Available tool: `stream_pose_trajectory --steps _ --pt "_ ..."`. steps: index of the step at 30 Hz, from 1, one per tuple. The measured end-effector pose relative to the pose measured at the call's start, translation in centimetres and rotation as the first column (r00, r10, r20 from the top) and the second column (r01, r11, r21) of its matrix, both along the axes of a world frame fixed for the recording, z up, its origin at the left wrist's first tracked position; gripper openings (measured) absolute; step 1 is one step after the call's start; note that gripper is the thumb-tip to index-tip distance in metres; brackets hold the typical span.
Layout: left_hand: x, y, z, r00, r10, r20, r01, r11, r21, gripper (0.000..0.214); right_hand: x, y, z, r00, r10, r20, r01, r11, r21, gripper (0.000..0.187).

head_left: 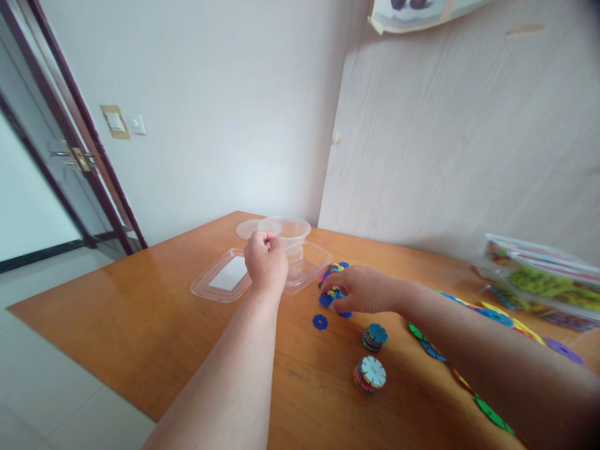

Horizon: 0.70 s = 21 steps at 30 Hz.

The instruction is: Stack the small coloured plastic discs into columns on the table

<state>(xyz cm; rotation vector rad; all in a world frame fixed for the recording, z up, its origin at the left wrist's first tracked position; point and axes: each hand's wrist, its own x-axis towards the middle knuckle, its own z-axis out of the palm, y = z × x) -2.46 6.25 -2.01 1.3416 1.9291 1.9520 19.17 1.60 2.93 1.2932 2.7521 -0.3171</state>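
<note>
1. The left hand [265, 262], at mid-frame, was closed in a loose fist with its fingertips pinched together; whether they held anything could not be told.
2. Its forearm rose from the lower centre, with the fist raised in front of a clear round tub [284, 230] and a clear tray [312, 265].
3. The right hand [360, 289], just right of centre, lay palm down and half curled, fingertips on a pile of coloured discs [332, 271]; any grip was hidden.
4. Its arm crossed the wooden table [140, 312] from the lower right, near a small disc stack [374, 337].
</note>
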Motion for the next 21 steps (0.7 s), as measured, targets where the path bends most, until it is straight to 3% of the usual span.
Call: stream_pose_trajectory --steps 9,16,21 --pt "0.2 -0.2 0.2 1.000 0.004 -0.005 -0.004 1.000 -0.019 0.013 -0.6 -1.3 -0.5 0.991 0.103 -0.083 -0.111 0.989 -0.097 0.038" --pt "0.2 -0.3 0.2 1.000 0.012 -0.005 -0.012 0.999 -0.035 0.014 1.2 -0.1 0.8 1.000 -0.016 0.023 0.017 1.000 -0.025 0.040" --pt "0.3 -0.5 0.3 1.000 0.012 -0.017 -0.013 0.998 -0.063 0.014 1.2 0.0 0.3 0.996 -0.027 0.083 0.025 0.999 0.030 0.047"
